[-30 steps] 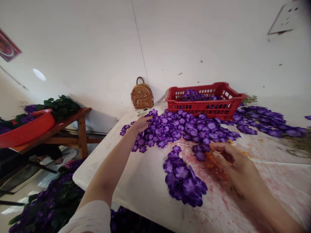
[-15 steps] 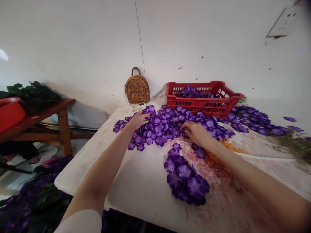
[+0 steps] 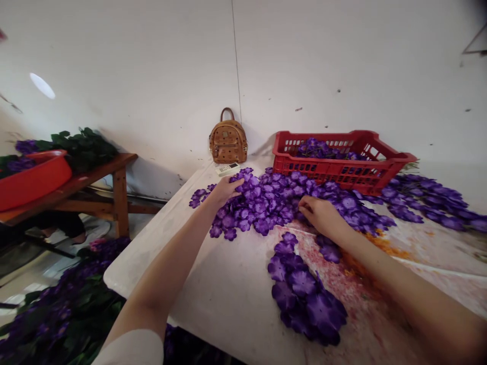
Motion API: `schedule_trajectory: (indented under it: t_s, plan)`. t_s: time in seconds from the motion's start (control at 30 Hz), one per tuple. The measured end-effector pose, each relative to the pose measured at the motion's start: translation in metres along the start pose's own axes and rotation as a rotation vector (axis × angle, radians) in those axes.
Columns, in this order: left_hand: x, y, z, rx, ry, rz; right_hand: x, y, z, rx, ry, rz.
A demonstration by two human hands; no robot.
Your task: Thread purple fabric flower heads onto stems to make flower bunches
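A heap of purple fabric flowers spreads across the white table. At the heap's left side, my left hand rests against the flowers, its thumb and fingers stretched out and apart. My right hand is at the front edge of the heap with its fingers pinched together; whatever is between them is too small to make out. Below it on the table lies a separate cluster of larger purple flowers, overlapping one another. A few darker flowers lie beside my right wrist.
Behind the heap stands a red plastic crate with purple flowers inside. A brown mini backpack and a white remote control are near the wall. On the left are a wooden bench, a red basin and flower bunches.
The view has turned a little to the left, so everything sits further right in the picture. Both hands keep nearly the same places at the heap.
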State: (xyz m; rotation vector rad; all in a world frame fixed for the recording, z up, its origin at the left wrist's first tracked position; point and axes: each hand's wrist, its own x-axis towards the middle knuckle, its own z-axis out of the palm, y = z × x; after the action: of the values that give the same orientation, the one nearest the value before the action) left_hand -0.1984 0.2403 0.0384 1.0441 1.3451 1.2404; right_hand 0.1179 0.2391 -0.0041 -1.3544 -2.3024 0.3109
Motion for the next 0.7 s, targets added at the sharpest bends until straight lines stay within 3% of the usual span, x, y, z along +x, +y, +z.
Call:
schedule_trajectory:
  t_s: [0.2, 0.47, 0.57, 0.7]
  plan:
    - [-0.002, 0.002, 0.0, 0.014, -0.039, 0.027, -0.001, 0.007, -0.009, 0.152, 0.111, 0.161]
    - [0.002, 0.006, -0.009, 0.183, 0.046, 0.212, -0.01, 0.012, -0.023, 0.346, 0.12, 0.239]
    - [0.001, 0.008, -0.015, 0.325, 0.138, 0.291, -0.013, 0.011, -0.028, 0.412, 0.146, 0.279]
    - [-0.018, 0.011, -0.005, 0.437, 0.206, 0.385, -0.017, 0.004, -0.036, 0.553, 0.155, 0.315]
